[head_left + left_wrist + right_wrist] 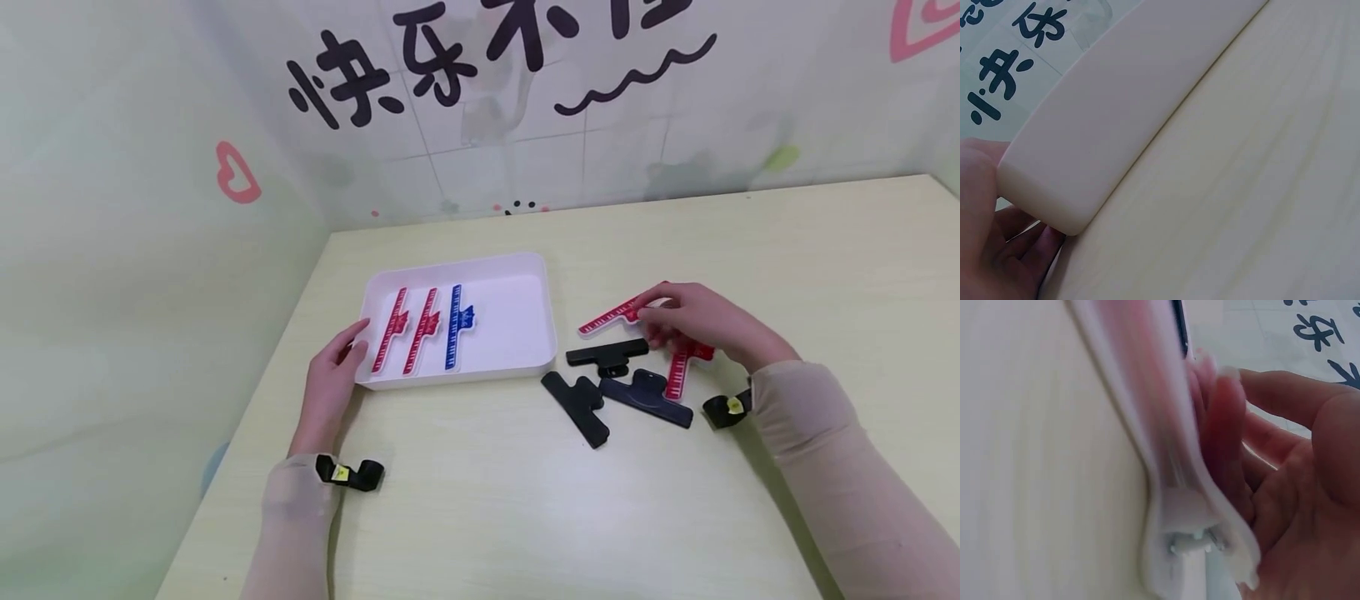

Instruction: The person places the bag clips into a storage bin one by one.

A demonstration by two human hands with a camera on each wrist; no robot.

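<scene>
A white tray [510, 375] holds two red clips [389, 330] and one blue clip [453, 327], all with a piano-key pattern. My left hand [335, 375] grips the tray's near left corner; the left wrist view shows fingers bent around the rounded corner [1054, 200]. On the right, my right hand [690, 321] pinches a red piano-key clip [609, 319] near its handle, partly covering it. Beneath that hand lies another red clip [677, 377], close and blurred in the right wrist view, where the hand [1291, 481] has its thumb and finger together.
Several dark clips lie between the tray and my right hand: a black clip [607, 354], a second black clip [577, 408] and a navy clip [648, 398]. The pale wooden table [480, 500] meets a printed wall covering [510, 158] at the back.
</scene>
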